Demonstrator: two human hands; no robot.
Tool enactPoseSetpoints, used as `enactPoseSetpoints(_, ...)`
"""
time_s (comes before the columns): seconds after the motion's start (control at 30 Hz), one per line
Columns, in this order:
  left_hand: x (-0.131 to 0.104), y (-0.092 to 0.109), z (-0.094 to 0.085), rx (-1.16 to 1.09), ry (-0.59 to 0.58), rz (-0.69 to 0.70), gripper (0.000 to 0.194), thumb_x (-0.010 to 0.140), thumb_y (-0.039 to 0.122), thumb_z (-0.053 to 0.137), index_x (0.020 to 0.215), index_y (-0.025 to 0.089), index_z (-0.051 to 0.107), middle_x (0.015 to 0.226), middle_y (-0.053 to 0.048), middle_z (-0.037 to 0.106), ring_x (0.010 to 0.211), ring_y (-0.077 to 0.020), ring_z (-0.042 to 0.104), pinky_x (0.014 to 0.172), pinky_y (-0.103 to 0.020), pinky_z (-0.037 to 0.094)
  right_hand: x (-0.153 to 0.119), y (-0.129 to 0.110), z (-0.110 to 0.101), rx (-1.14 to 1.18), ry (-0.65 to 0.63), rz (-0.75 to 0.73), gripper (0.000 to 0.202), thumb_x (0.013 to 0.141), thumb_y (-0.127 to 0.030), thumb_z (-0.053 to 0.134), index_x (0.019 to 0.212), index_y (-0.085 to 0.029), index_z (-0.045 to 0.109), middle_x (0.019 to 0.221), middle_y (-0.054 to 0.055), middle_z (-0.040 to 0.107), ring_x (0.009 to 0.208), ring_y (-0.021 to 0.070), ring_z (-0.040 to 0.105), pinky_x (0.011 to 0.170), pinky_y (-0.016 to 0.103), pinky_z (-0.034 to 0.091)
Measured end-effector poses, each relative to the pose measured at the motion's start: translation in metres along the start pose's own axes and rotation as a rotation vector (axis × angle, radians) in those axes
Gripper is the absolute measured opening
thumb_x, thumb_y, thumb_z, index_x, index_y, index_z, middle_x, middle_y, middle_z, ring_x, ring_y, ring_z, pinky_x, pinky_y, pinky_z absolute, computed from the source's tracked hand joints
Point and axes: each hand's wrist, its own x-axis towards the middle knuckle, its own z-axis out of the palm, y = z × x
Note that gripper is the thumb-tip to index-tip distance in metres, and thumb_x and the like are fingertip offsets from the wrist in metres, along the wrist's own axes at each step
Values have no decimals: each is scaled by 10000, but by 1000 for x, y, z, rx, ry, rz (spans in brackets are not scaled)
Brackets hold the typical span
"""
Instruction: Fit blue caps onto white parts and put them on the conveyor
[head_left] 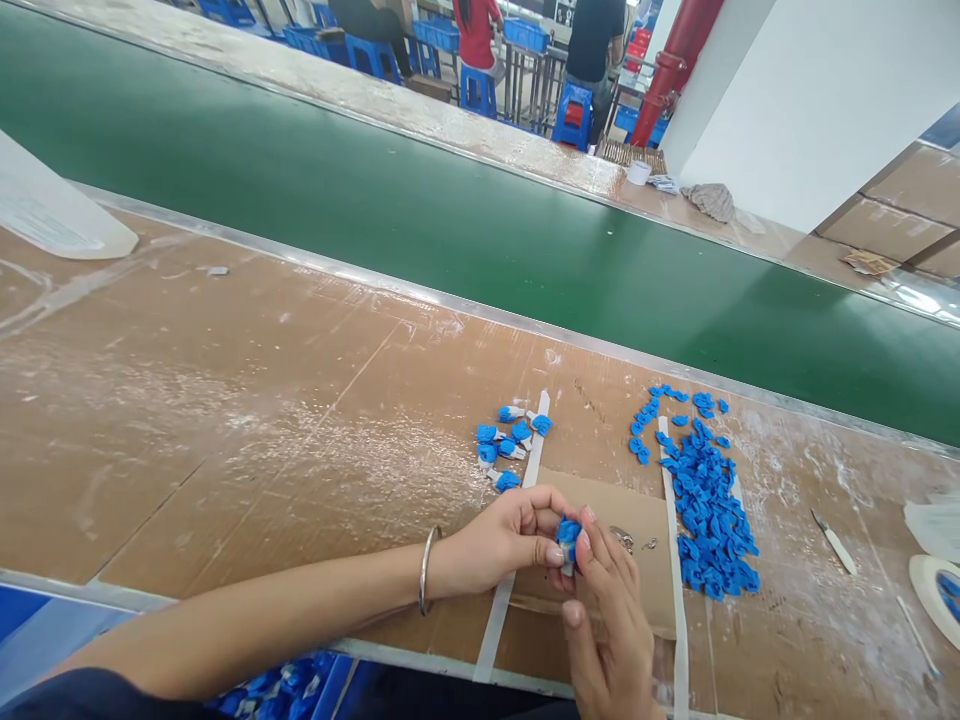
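Pinching: our left hand (517, 540), on a half-hidden blue-and-white piece (568, 537)
Right hand (611, 605): touching it, grip unclear
Blue bin (337, 682): our view's edge cuts it off

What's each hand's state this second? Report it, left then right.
Left hand: closed, holding a small blue-and-white piece.
Right hand: against the same piece; whether its grip is closed cannot be told.

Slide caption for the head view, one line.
Both hands at a blue-and-white part over a cardboard sheet, with blue pieces heaped to the sheet's right.
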Motion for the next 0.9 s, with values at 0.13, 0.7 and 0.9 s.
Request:
enactPoseSetpoints(0.13,1,29,-7,555,98,170,228,822,301,667,982,170,570,869,-38,662,769,-156,629,731,-277,502,23,31,-29,-75,-55,-33,411,996,-207,423,1402,-267,421,1355,79,531,1317,271,406,980,453,449)
enactPoseSetpoints(0.7,6,95,-87,2094,862,185,223,858,119,446,1029,97,588,1187,-211,546,1148,-367,462,932,-498,424,96,144,-39,-513,-281,25,260,880,-206,393,883,-165,650,869,101,600,649,217,597,565,325,473)
enactPoseSetpoints(0.9,20,64,-74,1697,500,397,196,880,192,530,1062,162,597,1120,-93,595,1064,-250,519,955,-407,438,93,142,-50,-442,-286,24,304,950,-328,396,839,-185,640,819,67,585,593,178,608,539,294,509)
